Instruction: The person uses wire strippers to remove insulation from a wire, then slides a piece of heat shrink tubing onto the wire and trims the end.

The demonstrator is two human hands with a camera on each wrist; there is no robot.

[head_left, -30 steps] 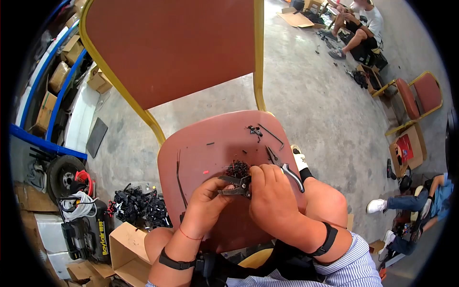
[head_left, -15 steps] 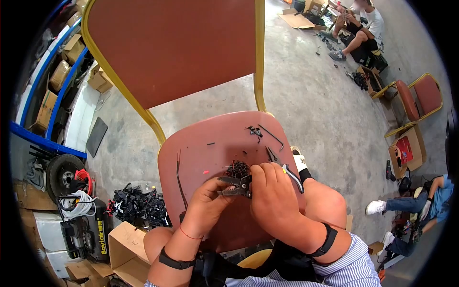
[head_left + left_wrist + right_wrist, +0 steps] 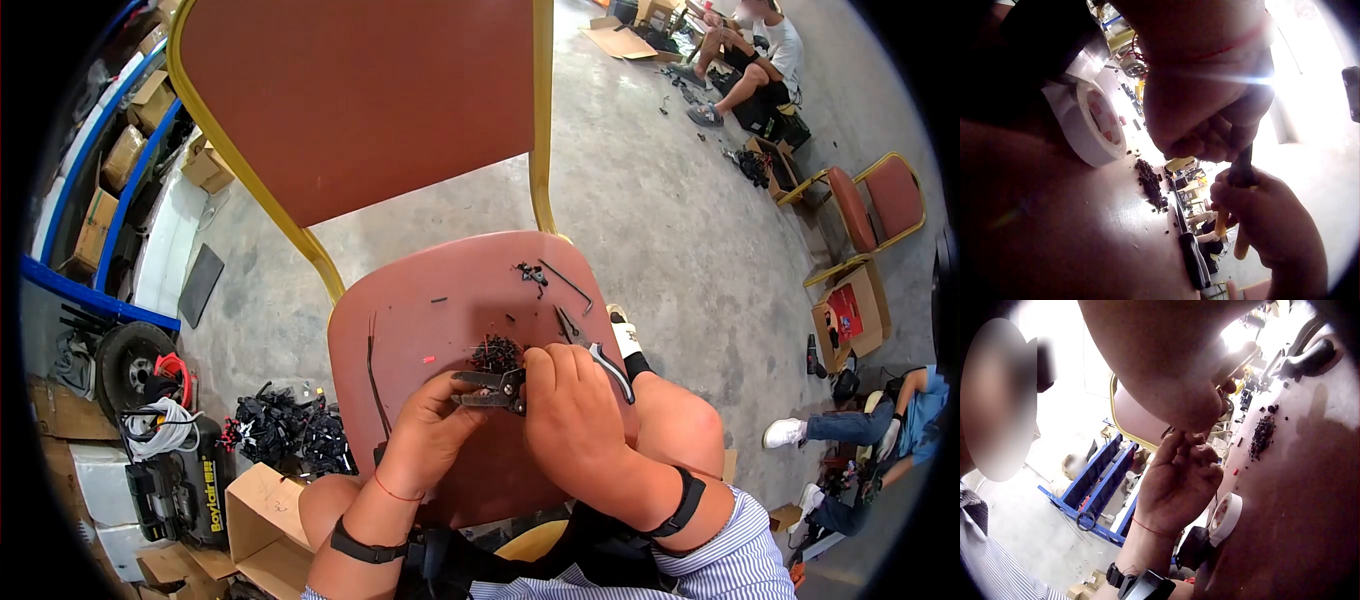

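My right hand grips wire strippers with black jaws pointing left. Their yellow handles show below its fingers in the left wrist view. At the jaws, my left hand has its thumb and fingertips drawn together; I cannot tell what small thing they pinch. Just beyond the tool, a heap of small black clippings lies on the red chair seat. Needle-nose pliers with grey-and-black handles lie right of my right hand.
Also on the seat are a hex key, small black parts, thin black strips, a red bit and a white tape roll. The chair back rises beyond. A cardboard box stands at lower left.
The jaws of the wire strippers stand slightly closer together than a second ago. Both hands stay in nearly the same place, and the things on the seat have not moved.
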